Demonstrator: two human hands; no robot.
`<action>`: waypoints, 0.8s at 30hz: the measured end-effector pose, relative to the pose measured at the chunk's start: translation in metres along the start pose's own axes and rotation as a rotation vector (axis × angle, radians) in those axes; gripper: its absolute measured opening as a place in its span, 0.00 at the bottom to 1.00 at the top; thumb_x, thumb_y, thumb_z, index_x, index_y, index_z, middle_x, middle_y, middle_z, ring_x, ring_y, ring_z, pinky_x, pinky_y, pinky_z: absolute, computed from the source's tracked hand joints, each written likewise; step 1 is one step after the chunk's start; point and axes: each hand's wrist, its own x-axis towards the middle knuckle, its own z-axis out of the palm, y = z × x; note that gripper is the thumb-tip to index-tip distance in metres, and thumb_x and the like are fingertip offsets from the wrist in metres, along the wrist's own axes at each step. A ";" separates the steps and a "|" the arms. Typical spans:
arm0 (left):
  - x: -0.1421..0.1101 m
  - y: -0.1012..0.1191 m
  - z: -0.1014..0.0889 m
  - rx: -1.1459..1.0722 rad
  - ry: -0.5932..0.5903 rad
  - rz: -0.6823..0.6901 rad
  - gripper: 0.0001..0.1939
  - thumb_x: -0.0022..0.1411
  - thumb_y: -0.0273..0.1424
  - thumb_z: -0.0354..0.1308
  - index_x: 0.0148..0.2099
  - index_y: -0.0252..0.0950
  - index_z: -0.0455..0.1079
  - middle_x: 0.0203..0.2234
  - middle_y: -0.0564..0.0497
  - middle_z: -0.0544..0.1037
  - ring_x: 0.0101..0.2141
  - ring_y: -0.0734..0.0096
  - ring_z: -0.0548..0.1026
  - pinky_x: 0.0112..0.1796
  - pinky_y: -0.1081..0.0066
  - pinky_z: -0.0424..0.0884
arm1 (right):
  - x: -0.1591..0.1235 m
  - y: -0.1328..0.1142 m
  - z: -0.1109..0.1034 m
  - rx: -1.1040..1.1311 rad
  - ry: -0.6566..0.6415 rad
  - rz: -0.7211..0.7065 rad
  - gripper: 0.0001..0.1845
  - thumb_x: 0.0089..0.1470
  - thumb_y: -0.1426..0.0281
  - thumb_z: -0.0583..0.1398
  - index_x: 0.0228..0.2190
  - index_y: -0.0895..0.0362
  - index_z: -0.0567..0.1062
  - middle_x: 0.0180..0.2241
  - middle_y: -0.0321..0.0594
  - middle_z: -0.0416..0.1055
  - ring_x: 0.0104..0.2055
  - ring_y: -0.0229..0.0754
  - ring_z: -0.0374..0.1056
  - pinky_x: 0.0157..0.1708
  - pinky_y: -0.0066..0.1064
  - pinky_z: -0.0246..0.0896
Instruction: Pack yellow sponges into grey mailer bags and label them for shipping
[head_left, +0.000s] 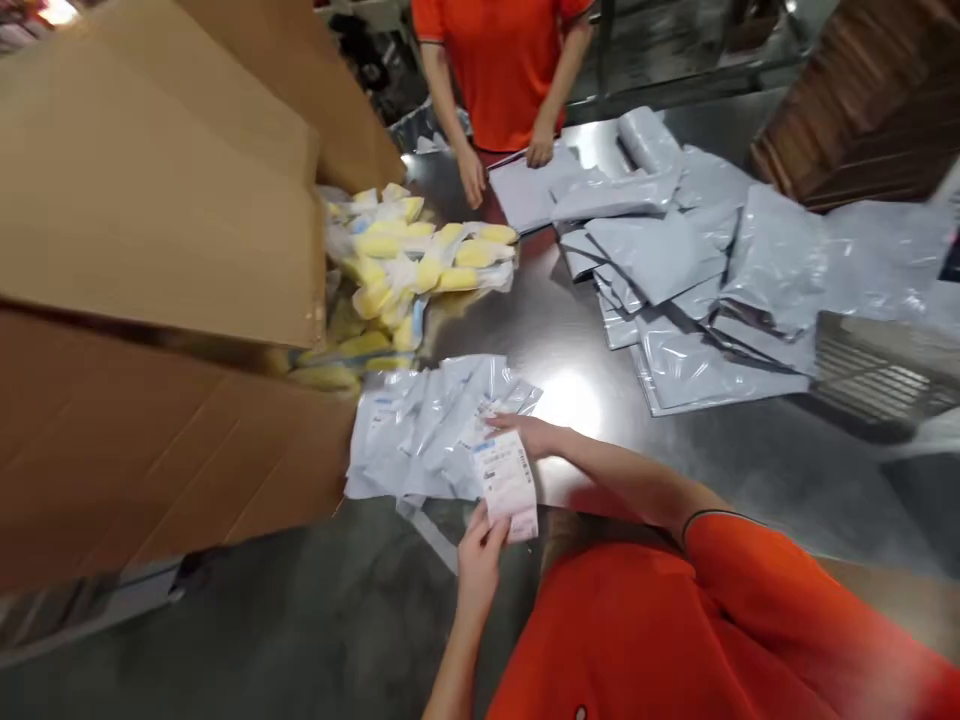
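My left hand (478,552) pinches the lower left edge of a printed shipping label (501,470), which has a barcode and a pinkish lower end. My right hand (531,436) lies over a stack of grey plastic mailer bags (420,430), fingers stretched out, right beside the label's top edge. Part of that hand's palm and thumb is hidden. The mailer bags lie on the metal table's near edge, with printed labels on some of them. A translucent strip (431,530) hangs off the edge below the bags.
A large cardboard box (165,180) stands at the left. Yellow items in clear wrapping (405,250) spill beside it. Several filled grey mailers (667,260) are heaped at the right, near a plastic basket (870,370). Across the metal table (510,320), a co-worker (499,70) handles another mailer.
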 end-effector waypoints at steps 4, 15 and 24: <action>-0.040 -0.036 -0.014 0.064 -0.192 -0.241 0.30 0.47 0.58 0.63 0.34 0.35 0.82 0.30 0.44 0.83 0.36 0.49 0.78 0.37 0.62 0.74 | -0.013 0.054 -0.088 -0.326 0.147 -0.030 0.27 0.62 0.59 0.54 0.57 0.60 0.70 0.62 0.50 0.62 0.65 0.52 0.54 0.63 0.43 0.51; -0.023 -0.001 0.029 -0.072 -0.208 -0.069 0.22 0.52 0.46 0.63 0.40 0.34 0.82 0.39 0.42 0.83 0.41 0.53 0.78 0.45 0.60 0.74 | -0.095 0.108 -0.075 -0.304 0.093 0.298 0.28 0.56 0.82 0.48 0.58 0.69 0.67 0.56 0.65 0.64 0.55 0.56 0.64 0.55 0.48 0.60; -0.039 -0.013 0.018 -0.111 -0.196 -0.149 0.24 0.54 0.49 0.62 0.38 0.32 0.80 0.31 0.46 0.81 0.33 0.61 0.75 0.35 0.66 0.73 | -0.080 0.030 -0.035 0.676 -0.431 -0.026 0.29 0.59 0.55 0.57 0.57 0.55 0.69 0.53 0.44 0.72 0.50 0.44 0.70 0.43 0.32 0.69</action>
